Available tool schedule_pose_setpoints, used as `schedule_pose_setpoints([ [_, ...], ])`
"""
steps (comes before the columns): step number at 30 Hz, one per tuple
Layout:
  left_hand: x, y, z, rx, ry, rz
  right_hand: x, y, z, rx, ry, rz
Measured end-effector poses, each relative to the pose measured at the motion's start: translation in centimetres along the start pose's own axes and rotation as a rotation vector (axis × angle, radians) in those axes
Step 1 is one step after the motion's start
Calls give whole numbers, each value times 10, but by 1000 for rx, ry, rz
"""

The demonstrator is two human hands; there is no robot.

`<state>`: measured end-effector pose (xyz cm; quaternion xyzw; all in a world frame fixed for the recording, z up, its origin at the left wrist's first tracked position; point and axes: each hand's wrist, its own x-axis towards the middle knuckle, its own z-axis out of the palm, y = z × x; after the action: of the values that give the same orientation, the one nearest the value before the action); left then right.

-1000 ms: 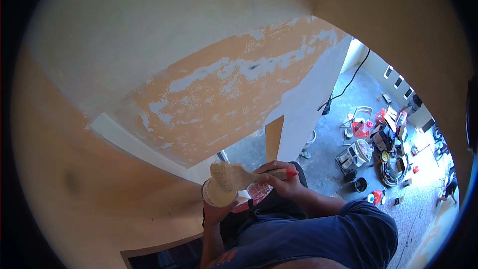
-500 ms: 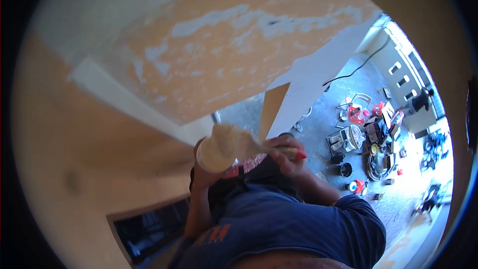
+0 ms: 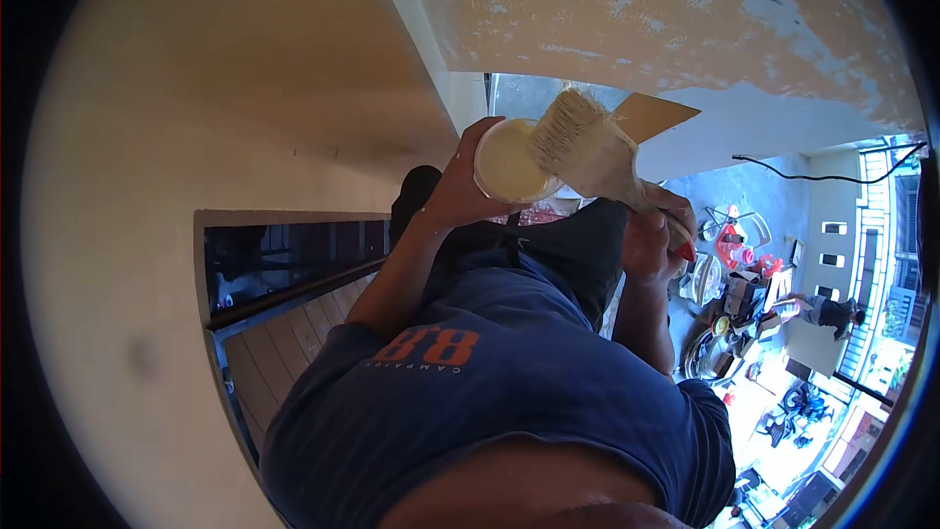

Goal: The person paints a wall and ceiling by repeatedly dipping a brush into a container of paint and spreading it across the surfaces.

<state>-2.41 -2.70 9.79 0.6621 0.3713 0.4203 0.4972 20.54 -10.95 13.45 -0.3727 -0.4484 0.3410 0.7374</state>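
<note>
My left hand (image 3: 460,188) wraps around a small white tub (image 3: 537,198), its open mouth turned up toward me. Cream-coloured paint (image 3: 511,163) fills the part of the tub that shows. A wide paintbrush (image 3: 605,165) is gripped by its handle in my right hand (image 3: 656,237); the handle's red end pokes out below the fingers. Paint coats the bristles and the broad part above the handle. The bristles overlap the tub's right rim in this view, tips pointing up and left.
A patchy peach-and-white wall (image 3: 636,10) rises in front. On my left a plain wall has a framed opening (image 3: 294,220). Far below lie a red chair (image 3: 729,245), boxes (image 3: 749,294) and other clutter, with a person (image 3: 827,313) nearby. A black cable (image 3: 813,176) hangs at right.
My view has swung round and down, so hands and tub sit higher in it. The brush, earlier blurred across the tub's mouth, now sits farther right, uncovering more paint.
</note>
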Motion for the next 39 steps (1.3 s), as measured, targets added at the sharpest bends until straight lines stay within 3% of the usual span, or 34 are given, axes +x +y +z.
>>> schedule_pose_setpoints([
  [8,-3,-9,0,-6,36,24,2,1,4,43,-40,-6],
  [11,-6,-9,0,6,36,16,1,0,6,-68,-39,-3],
  [20,-6,-8,0,-14,17,-8,-3,10,13,311,51,205],
  [22,-7,-10,1,30,32,-31,-10,25,-2,17,36,224],
  [23,-10,-14,1,50,33,-44,-8,14,6,-43,35,300],
  [25,-15,-25,0,41,14,-54,-10,16,8,-8,15,253],
  [27,-25,-44,-2,-61,-20,-125,-13,18,8,44,30,379],
  [29,-15,22,8,-290,-78,-461,-12,10,11,-89,16,408],
  [31,-30,-52,-1,-113,-112,-180,-19,23,11,115,65,385],
  [34,-31,-60,7,-303,-91,-146,-23,29,9,283,95,460],
  [36,-30,-68,5,-235,-142,-133,-31,33,9,308,124,520],
  [39,-26,-70,10,-221,-172,-120,-34,27,5,169,91,554],
])
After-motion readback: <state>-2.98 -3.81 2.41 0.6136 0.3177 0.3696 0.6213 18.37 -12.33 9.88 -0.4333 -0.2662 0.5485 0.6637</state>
